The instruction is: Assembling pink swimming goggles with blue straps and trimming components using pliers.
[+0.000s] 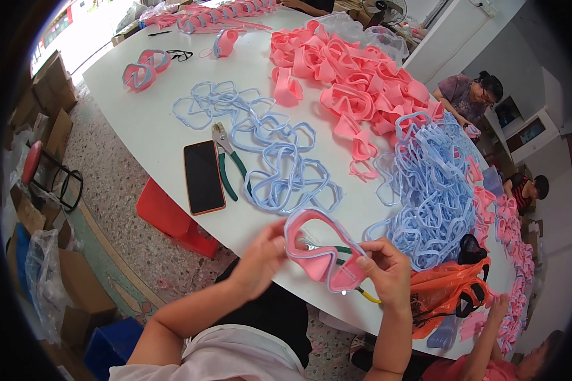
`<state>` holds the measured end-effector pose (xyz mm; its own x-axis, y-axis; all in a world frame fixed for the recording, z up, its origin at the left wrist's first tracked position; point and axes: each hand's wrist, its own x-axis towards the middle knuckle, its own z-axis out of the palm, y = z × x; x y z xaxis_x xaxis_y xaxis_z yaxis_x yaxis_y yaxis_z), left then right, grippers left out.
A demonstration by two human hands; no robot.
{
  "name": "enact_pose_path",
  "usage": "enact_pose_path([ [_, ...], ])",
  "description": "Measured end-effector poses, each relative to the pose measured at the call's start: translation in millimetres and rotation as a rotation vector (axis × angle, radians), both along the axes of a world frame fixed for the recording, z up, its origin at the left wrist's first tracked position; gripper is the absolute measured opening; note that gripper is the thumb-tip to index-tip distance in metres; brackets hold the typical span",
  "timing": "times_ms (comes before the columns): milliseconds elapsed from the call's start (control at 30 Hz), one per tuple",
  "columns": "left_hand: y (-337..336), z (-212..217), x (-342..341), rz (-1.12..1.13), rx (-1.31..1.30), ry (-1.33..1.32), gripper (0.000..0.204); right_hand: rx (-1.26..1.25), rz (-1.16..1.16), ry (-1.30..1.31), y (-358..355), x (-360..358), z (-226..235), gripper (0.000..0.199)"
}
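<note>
Over the table's near edge I hold a pink goggle skirt (326, 267) with a light-blue frame around its rim. My left hand (264, 253) pinches its left end. The fingers and thumb of my right hand (386, 270) grip the right end. Behind the goggle lies a tool with green and yellow handle parts (368, 296), mostly hidden. Farther off, loose light-blue frames (292, 178) are spread over the white table (152, 114). To their left are green-handled pliers (234, 166) and a dark phone (203, 178) with an orange edge.
Beyond the frames rises a heap of pink skirts (356, 82); a tangled pile of blue frames (426, 197) fills the right. An orange plastic bag (448, 295) lies near the right edge. A red stool (171, 216) stands beside the table. Other people sit around it.
</note>
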<state>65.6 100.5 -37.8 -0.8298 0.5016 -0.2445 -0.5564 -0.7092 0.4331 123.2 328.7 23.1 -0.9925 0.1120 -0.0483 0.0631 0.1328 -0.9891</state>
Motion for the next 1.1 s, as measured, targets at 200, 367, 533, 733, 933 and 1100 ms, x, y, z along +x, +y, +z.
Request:
enact_pose_path([
  [200,-30.0,37.2,-48.9,-0.253,-0.737,0.813,0.062,0.138,0.06,-0.003,-1.5,-9.6,7.0,0.02],
  [367,-23.7,46.8,-56.3,-0.323,-0.759,0.742,0.052,0.153,0.058,0.026,3.1,-9.0,5.1,0.026],
  [533,-22.7,32.2,-49.5,-0.182,-0.658,0.703,0.048,0.157,0.172,0.111,2.7,-3.1,2.7,0.042],
  [733,-12.3,28.5,-47.7,-0.177,-0.754,0.737,0.045,0.073,0.026,0.07,1.5,-0.6,-6.3,0.041],
  [933,-28.1,58.5,-20.8,0.133,-1.1,1.405,0.058,-0.063,0.193,0.188,14.1,-0.9,6.4,0.038],
  [1100,-39.2,55.6,-37.4,0.134,-0.885,2.006,0.074,-0.103,0.323,0.15,16.4,-2.4,13.9,0.04],
])
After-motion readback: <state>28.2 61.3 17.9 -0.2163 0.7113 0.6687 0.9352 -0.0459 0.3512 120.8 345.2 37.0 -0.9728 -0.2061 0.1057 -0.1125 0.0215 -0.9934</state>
